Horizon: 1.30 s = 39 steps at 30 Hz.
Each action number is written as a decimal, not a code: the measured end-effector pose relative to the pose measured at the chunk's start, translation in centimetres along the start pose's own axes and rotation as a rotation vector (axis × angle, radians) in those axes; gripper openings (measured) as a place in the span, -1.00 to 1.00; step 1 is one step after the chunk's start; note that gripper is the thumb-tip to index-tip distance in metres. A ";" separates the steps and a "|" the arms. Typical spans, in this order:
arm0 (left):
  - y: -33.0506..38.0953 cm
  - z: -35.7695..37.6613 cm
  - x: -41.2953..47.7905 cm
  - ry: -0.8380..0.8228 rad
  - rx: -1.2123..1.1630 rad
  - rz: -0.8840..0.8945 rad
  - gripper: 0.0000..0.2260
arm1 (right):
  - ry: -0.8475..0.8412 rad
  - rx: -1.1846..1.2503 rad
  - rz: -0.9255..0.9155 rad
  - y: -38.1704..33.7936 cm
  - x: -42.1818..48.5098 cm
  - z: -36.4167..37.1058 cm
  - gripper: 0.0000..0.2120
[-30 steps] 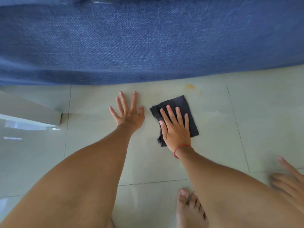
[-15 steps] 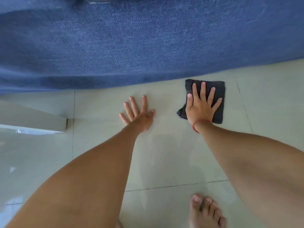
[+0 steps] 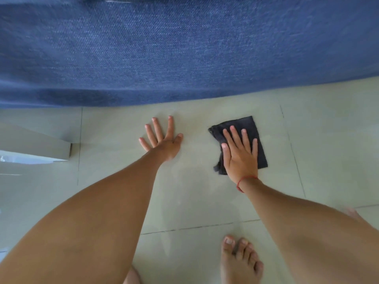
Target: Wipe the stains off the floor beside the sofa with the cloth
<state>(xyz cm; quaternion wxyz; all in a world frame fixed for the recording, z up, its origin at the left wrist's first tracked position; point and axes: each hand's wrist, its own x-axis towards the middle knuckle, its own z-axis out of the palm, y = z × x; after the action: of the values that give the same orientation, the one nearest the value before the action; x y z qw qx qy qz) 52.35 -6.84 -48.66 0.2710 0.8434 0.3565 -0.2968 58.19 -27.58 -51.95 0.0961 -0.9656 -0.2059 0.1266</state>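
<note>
A dark grey folded cloth [image 3: 250,125] lies on the pale tiled floor [image 3: 328,144], a short way in front of the blue sofa [image 3: 184,54]. My right hand [image 3: 240,156], with a red thread on its wrist, presses flat on the cloth with fingers spread. To the left of it my left hand [image 3: 162,140] rests flat on the bare tile, fingers apart, holding nothing. No stain shows on the tiles around the cloth.
The sofa's front fills the whole top of the view and meets the floor just beyond my hands. A white furniture edge [image 3: 34,146] juts in at the left. My bare foot [image 3: 240,261] stands at the bottom right, below the right arm.
My right hand slid the cloth up to the sofa's edge, then back toward me and slightly left. The yellowish spot seen near the sofa a second ago no longer shows. My left hand stayed planted.
</note>
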 end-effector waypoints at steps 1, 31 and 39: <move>0.0 0.0 0.0 0.004 0.003 0.002 -0.45 | 0.015 0.014 0.077 0.5 0.6 -0.3 -0.51; -9.1 -0.6 -0.3 0.204 -0.054 -0.109 -0.48 | -0.030 -0.063 -0.030 -2.7 3.0 -0.1 -0.54; -9.2 -0.3 0.0 0.205 -0.052 -0.101 -0.49 | 0.028 0.036 0.092 -11.7 6.4 1.6 -0.54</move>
<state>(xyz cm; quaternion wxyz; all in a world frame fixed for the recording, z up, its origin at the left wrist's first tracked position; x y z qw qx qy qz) 45.43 -1.13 -50.75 0.2396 0.8432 0.4318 -0.2128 59.00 -14.22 -52.04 0.1106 -0.9737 -0.1579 0.1212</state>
